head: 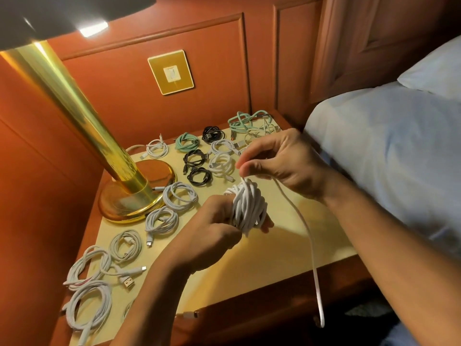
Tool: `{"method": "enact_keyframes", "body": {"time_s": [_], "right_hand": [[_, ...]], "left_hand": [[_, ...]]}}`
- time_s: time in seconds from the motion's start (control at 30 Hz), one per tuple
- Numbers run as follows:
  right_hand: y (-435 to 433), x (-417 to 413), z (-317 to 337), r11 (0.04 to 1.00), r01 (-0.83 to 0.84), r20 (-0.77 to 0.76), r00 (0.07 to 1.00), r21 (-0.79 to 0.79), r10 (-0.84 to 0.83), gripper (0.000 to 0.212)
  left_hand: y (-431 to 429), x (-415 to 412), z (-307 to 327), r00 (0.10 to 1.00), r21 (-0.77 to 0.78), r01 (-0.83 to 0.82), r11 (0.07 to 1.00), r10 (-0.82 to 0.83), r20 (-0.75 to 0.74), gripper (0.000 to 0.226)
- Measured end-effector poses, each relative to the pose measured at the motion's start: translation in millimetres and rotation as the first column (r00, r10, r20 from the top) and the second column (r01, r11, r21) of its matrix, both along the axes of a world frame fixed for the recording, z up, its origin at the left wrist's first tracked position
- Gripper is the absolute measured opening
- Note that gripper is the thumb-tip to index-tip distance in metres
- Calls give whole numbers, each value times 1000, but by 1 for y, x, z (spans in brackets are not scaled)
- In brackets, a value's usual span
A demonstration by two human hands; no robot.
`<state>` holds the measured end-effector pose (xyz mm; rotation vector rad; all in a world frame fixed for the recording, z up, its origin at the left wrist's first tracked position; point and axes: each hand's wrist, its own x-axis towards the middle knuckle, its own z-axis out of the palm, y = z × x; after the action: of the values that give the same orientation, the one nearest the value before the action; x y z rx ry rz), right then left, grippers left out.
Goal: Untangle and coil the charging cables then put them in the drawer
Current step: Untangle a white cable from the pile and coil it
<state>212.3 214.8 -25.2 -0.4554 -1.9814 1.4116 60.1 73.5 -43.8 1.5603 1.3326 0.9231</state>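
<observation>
While left hand [219,221] grips a white cable coil [247,207] above the worktop [287,236], right hand [282,161] pinches that cable's loose strand [308,233], which trails off the front edge. Coiled white, black, teal cables [162,219] lie by brass lamp base [136,193].

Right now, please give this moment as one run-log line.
step: coiling | left hand: holds white cable coil | right hand: pinches its loose tail

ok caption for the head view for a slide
Left hand holds a white cable coil; right hand pinches its loose tail.
</observation>
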Motion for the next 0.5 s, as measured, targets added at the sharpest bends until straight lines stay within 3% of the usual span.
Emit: {"method": "enact_keyframes", "body": {"time_s": [0.17,0.27,0.4,0.5], "right_hand": [[3,-10,-18,980,-46,86,994,-194,63,16],[3,-10,-22,929,-107,94,984,-355,150,15],[-10,-9,-17,849,-211,45,963,-484,265,22],[-17,-11,-15,784,-238,2,957,-573,291,24]], "left_hand": [[-2,-1,-2,986,53,36,998,-44,163,34],[-1,-2,-2,938,81,33,996,-59,341,39],[-1,-9,-3,783,130,-51,990,-41,621,32],[-4,-11,-4,661,152,-51,987,-81,746,31]]}}
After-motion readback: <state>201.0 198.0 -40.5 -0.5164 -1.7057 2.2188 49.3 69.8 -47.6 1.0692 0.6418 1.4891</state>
